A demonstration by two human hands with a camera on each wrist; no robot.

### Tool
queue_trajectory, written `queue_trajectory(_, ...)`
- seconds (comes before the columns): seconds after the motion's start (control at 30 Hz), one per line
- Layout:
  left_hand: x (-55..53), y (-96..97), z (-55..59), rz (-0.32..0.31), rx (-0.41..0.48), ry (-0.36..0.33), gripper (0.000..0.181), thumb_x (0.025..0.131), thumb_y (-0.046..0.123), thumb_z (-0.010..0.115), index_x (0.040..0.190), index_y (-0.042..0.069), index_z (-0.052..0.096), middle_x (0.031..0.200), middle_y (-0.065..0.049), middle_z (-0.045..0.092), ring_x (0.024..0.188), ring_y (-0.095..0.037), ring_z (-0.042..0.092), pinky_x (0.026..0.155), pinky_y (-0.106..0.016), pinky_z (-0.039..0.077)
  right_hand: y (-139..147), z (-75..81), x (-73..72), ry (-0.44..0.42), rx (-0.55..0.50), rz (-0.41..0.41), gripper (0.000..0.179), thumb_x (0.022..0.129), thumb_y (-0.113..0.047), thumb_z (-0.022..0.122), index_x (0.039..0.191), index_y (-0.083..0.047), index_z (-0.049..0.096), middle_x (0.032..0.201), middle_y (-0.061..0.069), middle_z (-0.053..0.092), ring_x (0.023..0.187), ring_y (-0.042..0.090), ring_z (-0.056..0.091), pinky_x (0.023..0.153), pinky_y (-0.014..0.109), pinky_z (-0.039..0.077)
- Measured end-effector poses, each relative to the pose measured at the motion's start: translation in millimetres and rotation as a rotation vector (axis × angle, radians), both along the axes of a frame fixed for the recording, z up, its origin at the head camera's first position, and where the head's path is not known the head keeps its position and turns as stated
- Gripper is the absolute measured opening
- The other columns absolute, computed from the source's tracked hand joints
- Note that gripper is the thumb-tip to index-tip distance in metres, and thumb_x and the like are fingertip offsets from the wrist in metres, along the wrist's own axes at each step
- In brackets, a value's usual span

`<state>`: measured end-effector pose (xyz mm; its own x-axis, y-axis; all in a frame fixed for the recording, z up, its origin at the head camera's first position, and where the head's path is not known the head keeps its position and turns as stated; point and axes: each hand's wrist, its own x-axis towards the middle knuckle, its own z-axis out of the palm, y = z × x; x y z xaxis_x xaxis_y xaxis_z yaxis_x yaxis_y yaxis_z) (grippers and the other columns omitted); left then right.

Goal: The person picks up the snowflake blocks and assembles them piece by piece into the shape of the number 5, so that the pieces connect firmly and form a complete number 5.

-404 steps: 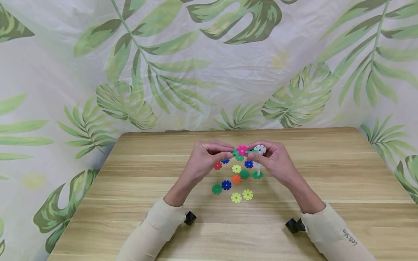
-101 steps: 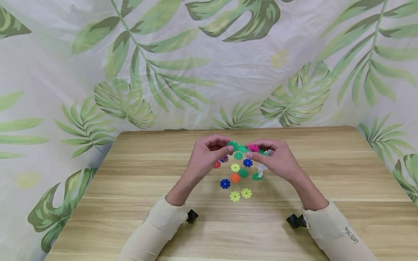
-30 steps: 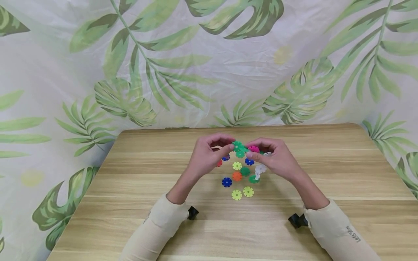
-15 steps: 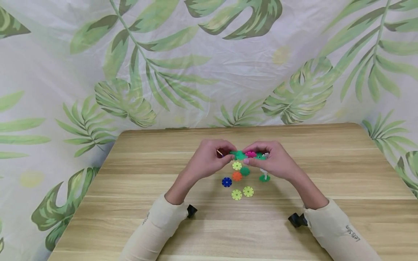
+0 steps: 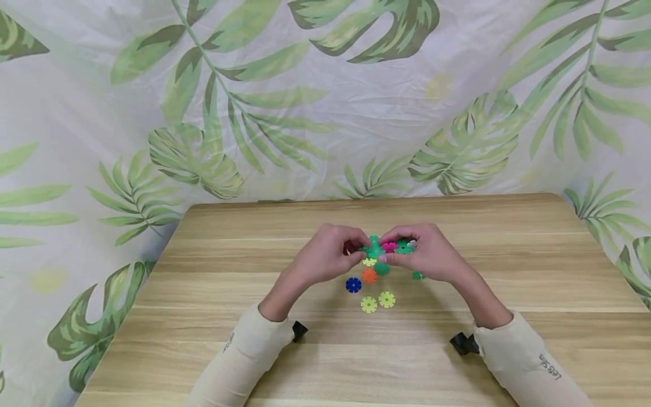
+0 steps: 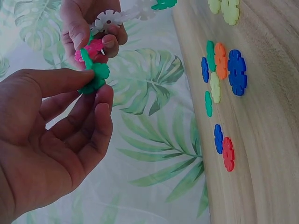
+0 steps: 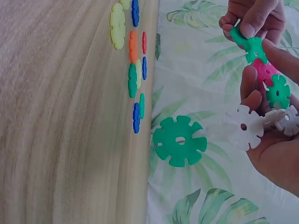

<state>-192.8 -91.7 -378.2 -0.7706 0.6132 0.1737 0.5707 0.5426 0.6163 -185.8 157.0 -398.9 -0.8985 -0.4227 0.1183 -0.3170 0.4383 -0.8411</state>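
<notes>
Both hands meet above the table over a chain of flat, notched plastic discs, slotted together. Between its thumb and fingers my left hand pinches a green disc at the chain's left end. My right hand grips the chain beside the pink disc; in the right wrist view a green disc follows the pink one. White discs hang on below that, and a larger-looking green disc is at the other end. The right fingers partly cover the chain's middle.
Loose discs lie flat on the wooden table: a blue disc, an orange disc, a green disc and several yellow discs. A red disc shows in the left wrist view. Leaf-patterned cloth hangs behind the table.
A green disc has left the table's near left since the oldest frame; green discs now sit between the hands, left of the pink one. Lately both hands have lowered slightly towards me.
</notes>
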Motion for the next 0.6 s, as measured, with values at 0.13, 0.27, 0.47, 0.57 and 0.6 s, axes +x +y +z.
queue_trajectory(0.13, 0.2, 0.7, -0.4, -0.004, -0.029, 0.019, 0.009, 0.095, 0.005, 0.08, 0.104, 0.007, 0.081, 0.089, -0.001, 0.078, 0.075, -0.009, 0.064, 0.07, -0.019, 0.057, 0.3, 1.3, 0.1, 0.021, 0.004, 0.0, 0.028, 0.087, -0.019, 0.091, 0.113, -0.015, 0.083, 0.105, -0.001, 0.082, 0.089, 0.02, 0.071, 0.076, 0.031, 0.06)
queue_trajectory(0.27, -0.2, 1.1, -1.6, 0.004, -0.026, 0.013, 0.008, 0.095, 0.004, 0.08, 0.103, 0.007, 0.081, 0.088, -0.002, 0.078, 0.075, -0.009, 0.064, 0.069, -0.019, 0.057, 0.1, 2.0, 0.0, 0.046, 0.009, -0.007, 0.03, 0.086, -0.016, 0.092, 0.114, -0.013, 0.083, 0.106, 0.0, 0.082, 0.09, 0.019, 0.073, 0.076, 0.03, 0.061)
queue_trajectory(0.47, -1.5, 0.4, -3.9, 0.049, 0.034, -0.014, 0.007, 0.096, 0.005, 0.078, 0.102, 0.008, 0.081, 0.087, -0.001, 0.078, 0.076, -0.008, 0.066, 0.07, -0.023, 0.057, 4.1, 4.6, 0.5, 0.107, 0.034, -0.082, 0.042, 0.088, -0.024, 0.092, 0.127, -0.016, 0.078, 0.109, 0.0, 0.082, 0.104, 0.018, 0.073, 0.09, 0.038, 0.058)
queue_trajectory(0.57, -1.8, -0.5, -4.8, 0.092, 0.078, -0.043, 0.007, 0.097, 0.006, 0.078, 0.101, 0.01, 0.081, 0.087, 0.001, 0.078, 0.077, -0.009, 0.068, 0.071, -0.024, 0.058, 8.0, 8.6, 0.3, 0.113, 0.015, -0.129, 0.049, 0.088, -0.024, 0.091, 0.134, -0.016, 0.074, 0.116, 0.002, 0.08, 0.11, 0.021, 0.072, 0.094, 0.041, 0.058)
queue_trajectory(0.6, -1.8, -0.8, -5.0, 0.108, 0.094, -0.053, 0.007, 0.097, 0.006, 0.078, 0.101, 0.011, 0.081, 0.087, 0.001, 0.078, 0.078, -0.01, 0.069, 0.071, -0.024, 0.058, 9.6, 10.2, 0.5, 0.112, 0.008, -0.141, 0.05, 0.089, -0.025, 0.09, 0.136, -0.016, 0.073, 0.119, 0.003, 0.08, 0.111, 0.024, 0.072, 0.093, 0.041, 0.059)
